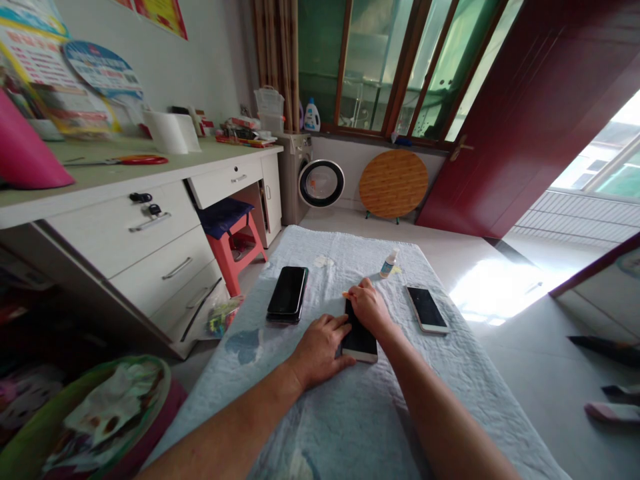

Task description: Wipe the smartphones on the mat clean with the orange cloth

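A smartphone (361,344) with a dark screen and a pale lower edge lies face up on the cloth-covered table in front of me. My left hand (323,348) grips its left side, with the fingers over the edge and the thumb by the bottom corner. Over the phone's upper part, my right hand (369,305) is closed around a small orange object (346,295). Only a bit of that object shows at the fingertips, so its kind is hidden. A small spray bottle (389,263) with a white cap stands just beyond my right hand.
Stacked dark phones (289,291) lie to the left, and a white phone (428,311) lies to the right. The light-blue cloth (280,427) covers the table. Left are a desk (155,260), a red stool (233,257) and a full waste bin (173,393).
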The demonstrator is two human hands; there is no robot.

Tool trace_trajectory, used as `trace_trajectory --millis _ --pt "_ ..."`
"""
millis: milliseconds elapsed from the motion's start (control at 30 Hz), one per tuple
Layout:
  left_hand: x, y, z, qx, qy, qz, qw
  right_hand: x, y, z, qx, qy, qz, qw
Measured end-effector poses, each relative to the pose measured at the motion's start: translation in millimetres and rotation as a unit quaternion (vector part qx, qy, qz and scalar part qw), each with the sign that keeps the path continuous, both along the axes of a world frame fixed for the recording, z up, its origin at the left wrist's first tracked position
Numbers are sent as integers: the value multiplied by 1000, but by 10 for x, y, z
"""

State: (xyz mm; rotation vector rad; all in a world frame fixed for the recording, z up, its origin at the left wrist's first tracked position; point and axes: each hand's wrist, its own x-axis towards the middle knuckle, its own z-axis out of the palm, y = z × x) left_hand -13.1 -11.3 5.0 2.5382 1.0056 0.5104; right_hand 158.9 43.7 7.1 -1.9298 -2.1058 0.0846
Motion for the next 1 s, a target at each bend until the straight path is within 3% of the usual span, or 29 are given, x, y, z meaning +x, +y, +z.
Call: trace_trajectory --millis 233,567,767,1000 --pt "3 14 -35 6 -2 1 1000 74 -21 -58 0 -5 -7 1000" --pt "2 -1 -37 -5 -5 9 1000 316 -138 4 -19 12 -82 996" --pt "0 9 -39 1 0 1 1000 147 -143 -62 30 11 -31 999" --pt "9 10 -60 -7 -20 -3 1000 -10 -123 -80 22 10 11 1000"
